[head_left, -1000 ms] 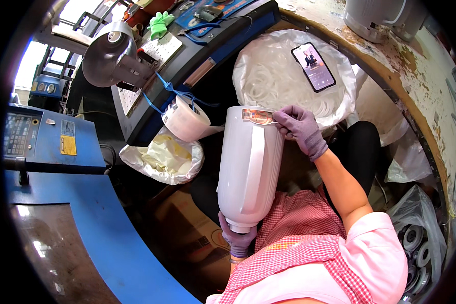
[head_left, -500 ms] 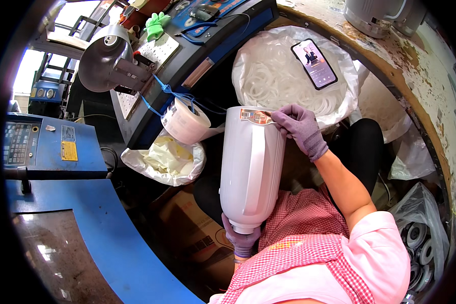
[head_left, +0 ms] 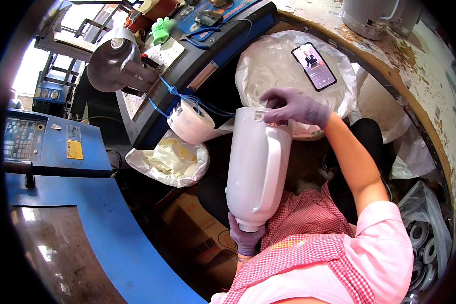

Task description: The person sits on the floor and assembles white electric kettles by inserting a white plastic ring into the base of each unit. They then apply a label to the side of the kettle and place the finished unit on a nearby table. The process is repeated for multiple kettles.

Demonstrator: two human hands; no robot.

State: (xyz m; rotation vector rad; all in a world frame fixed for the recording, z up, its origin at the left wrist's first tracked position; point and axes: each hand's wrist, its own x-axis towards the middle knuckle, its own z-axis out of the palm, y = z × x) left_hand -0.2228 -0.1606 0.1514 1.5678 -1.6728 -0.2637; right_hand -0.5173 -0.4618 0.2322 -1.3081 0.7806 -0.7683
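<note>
I hold a large white plastic jug upside down in front of my chest. My left hand, gloved in purple, is closed around its narrow neck near me. My right hand presses fingers on a small label at the jug's flat far end. I judge the label is on but not yet smoothed. The jug is smooth, glossy and tapered.

Daylight came in brightly from the upper left, blown out to white there. The white jug glared softly, while the floor beneath lay in shadow. Fisheye bending curved the edges, with black vignette around the rim.
</note>
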